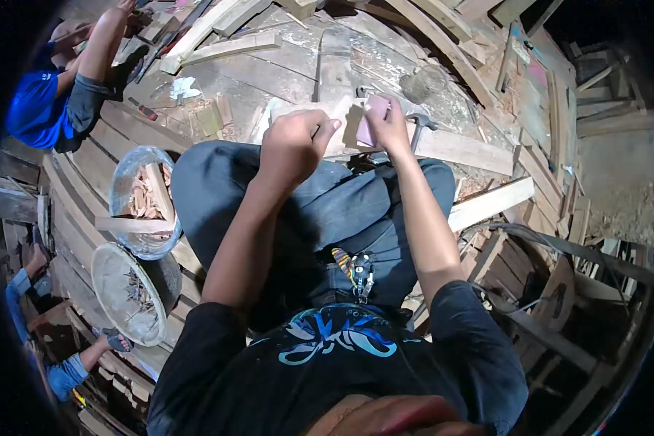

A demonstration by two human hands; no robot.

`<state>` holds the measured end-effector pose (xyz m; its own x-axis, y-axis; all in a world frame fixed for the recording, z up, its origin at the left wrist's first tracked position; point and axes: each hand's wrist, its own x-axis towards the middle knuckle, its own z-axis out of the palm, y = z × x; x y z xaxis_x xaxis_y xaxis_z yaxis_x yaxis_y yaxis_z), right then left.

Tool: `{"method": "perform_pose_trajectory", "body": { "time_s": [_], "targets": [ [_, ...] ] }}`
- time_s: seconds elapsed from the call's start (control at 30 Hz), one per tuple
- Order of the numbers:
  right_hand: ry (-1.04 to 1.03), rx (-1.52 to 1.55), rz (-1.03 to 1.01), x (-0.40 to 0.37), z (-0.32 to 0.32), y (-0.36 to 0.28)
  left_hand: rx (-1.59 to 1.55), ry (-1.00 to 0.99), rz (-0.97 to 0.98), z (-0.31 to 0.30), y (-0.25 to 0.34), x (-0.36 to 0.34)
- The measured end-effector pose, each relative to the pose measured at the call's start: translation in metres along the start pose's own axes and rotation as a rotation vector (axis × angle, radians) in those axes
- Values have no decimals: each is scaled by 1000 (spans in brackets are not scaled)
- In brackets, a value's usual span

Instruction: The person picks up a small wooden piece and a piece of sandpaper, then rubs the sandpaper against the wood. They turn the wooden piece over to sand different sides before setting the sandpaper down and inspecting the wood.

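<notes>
My left hand (pixel 292 144) is closed above my lap, thumb pointing right; whatever it may hold is hidden. Held in my right hand (pixel 391 129) is a flat pinkish block (pixel 364 131), gripped at its upper right side. Below both hands lies a pale piece of wood (pixel 334 112) across the front of my crossed legs. A hammer (pixel 421 123) with a dark head rests just right of my right hand, near a pale board (pixel 469 151).
Two buckets, one with wood scraps (pixel 116 190) and one with thin debris (pixel 103 280), stand at left. A co-worker in blue (pixel 40 109) sits at upper left; another person's foot (pixel 116 340) shows lower left. Curved planks (pixel 443 54) and a cable (pixel 552 247) lie right.
</notes>
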<state>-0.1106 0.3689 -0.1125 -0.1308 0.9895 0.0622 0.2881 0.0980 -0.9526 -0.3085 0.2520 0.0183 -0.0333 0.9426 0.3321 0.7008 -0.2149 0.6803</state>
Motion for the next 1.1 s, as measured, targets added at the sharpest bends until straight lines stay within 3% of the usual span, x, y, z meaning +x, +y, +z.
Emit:
{"method": "perform_pose_trajectory", "body": {
  "time_s": [0.07,0.1,0.13,0.2,0.27,0.33,0.37,0.4,0.53,0.7,0.8,0.83,1.03,1.07,1.1],
  "targets": [
    [-110,-375,-2,4,7,17,57,2,-13,6,-4,1],
    [-53,-714,-161,-4,5,15,83,-1,-21,10,-6,1],
    [12,-786,-121,-7,5,22,78,2,-20,13,-8,1],
    [214,-505,-185,0,0,51,62,4,-23,19,-13,1],
    [176,-34,-71,-9,-7,19,57,-59,-82,24,-14,-1],
    [-77,399,-5,-20,-12,-24,-4,-82,-79,23,-10,-1],
    [-168,397,-95,-24,-13,-27,10,-102,-82,25,-10,-1],
    [-293,596,-85,-26,-11,-27,25,-122,-83,26,-10,0],
    [-368,274,-138,-31,-3,-34,39,-165,-103,32,-13,3],
    [-343,344,-124,-23,-4,-24,-238,-12,-177,40,-17,6],
    [-258,373,-142,-23,-7,-19,-144,-15,-280,35,-20,13],
    [-231,384,-158,-24,-6,-17,-287,-35,-259,40,-31,12],
    [-253,479,-113,-24,-5,-21,-454,-58,-256,63,-28,6],
    [-207,308,-217,-27,-6,-25,-529,-62,-290,68,-24,4],
    [-256,367,-147,-30,-7,-30,-368,-101,-261,63,-18,5]
  ]
}}
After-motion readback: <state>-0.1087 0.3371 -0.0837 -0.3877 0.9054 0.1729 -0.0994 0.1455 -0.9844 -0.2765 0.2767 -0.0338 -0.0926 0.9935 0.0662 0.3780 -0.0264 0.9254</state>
